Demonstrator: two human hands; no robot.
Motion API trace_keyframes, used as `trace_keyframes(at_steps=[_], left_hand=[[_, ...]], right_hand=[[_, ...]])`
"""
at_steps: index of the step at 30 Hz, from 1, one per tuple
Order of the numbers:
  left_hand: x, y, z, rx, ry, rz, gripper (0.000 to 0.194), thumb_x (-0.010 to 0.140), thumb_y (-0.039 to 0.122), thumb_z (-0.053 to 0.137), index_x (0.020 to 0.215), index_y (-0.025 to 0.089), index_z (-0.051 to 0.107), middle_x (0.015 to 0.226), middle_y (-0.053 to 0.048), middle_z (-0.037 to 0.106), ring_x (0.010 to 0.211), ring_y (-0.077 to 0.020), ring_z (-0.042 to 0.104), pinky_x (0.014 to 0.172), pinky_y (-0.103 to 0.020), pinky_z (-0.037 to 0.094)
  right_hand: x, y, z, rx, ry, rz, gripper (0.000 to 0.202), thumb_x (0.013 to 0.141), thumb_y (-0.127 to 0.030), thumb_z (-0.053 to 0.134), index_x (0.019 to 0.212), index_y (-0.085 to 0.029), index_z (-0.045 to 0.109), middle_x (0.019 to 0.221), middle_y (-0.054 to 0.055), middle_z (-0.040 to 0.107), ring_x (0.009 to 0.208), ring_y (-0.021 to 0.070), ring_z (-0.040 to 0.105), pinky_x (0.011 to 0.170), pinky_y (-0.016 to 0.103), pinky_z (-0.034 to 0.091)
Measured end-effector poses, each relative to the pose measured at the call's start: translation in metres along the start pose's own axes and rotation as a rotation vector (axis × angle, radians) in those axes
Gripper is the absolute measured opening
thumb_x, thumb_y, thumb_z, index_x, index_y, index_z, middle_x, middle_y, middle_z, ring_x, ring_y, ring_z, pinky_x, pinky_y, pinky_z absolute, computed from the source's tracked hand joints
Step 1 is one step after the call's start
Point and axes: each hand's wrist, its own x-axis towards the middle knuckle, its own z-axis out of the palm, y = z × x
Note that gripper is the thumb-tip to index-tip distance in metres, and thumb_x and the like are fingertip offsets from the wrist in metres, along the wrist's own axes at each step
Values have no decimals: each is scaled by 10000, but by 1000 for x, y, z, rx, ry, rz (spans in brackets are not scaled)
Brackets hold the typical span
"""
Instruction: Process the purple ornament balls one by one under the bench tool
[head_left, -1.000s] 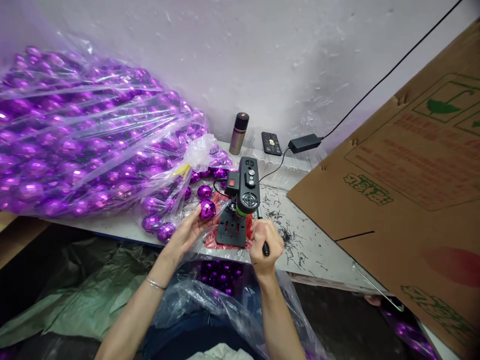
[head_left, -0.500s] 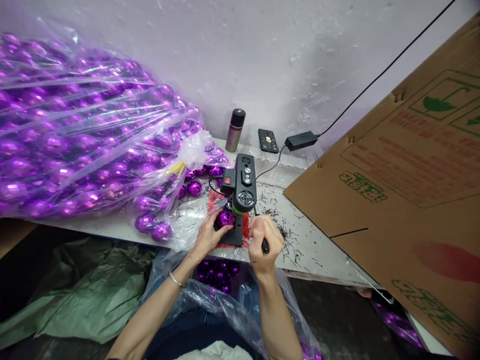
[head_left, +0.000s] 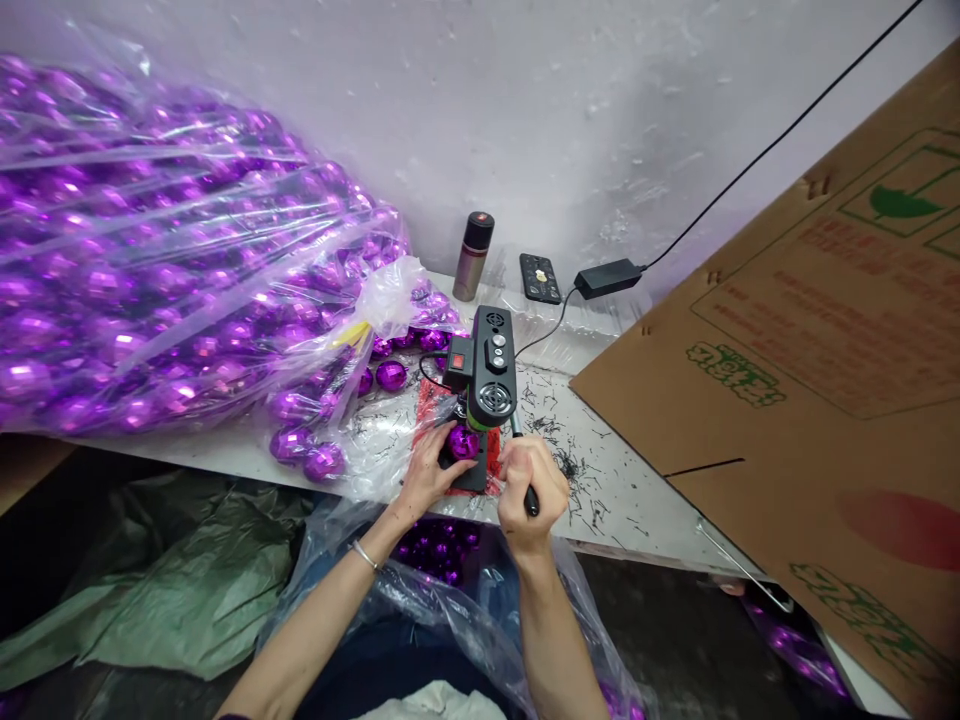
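A shiny purple ball ornament (head_left: pixel 463 442) sits under the head of a small black bench press machine (head_left: pixel 495 362). My left hand (head_left: pixel 433 468) holds the ball from the left, fingers behind it and thumb in front. My right hand (head_left: pixel 534 490) is wrapped round the black-tipped lever handle (head_left: pixel 532 500) on the machine's right side. The machine's base stands on a red mat (head_left: pixel 493 450), partly hidden by my left hand. The top of the ball is hidden beneath the machine's head.
A big clear bag of purple balls (head_left: pixel 172 290) fills the left. Loose balls (head_left: pixel 391 376) lie beside it. Behind are a thermos (head_left: pixel 473 258), a phone (head_left: pixel 540 278) and a power adapter (head_left: pixel 608 278). A cardboard box (head_left: pixel 787 400) stands right. Black scraps (head_left: pixel 570 465) litter the table.
My left hand has moved the ball slightly right, further under the machine's head. My right hand keeps its grip on the lever. The view has shifted a little.
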Motion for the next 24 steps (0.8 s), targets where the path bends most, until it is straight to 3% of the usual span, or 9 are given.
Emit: trace_keyframes(at_steps=[12,24], left_hand=[[0,5,1,17,25,18,589,875,457,764,1367,192,579,1279,-142,712,1200,-308,682,1045,-493,539],[-1,3,2,10,60,81,593,893,473,740,1380,190,554,1267,-146,711,1180,-305,688,1031,-496,544]], right_hand=[[-45,30,19,-59,107,-63,315,1016,-173,393,726,-223,503,709,-4,578,633,122,577,589,273,462],[-53,41,25,-65,149,-103,359,1052,-242,358,715,-227,481,704,-9,556,619,126,548,598,292,455]])
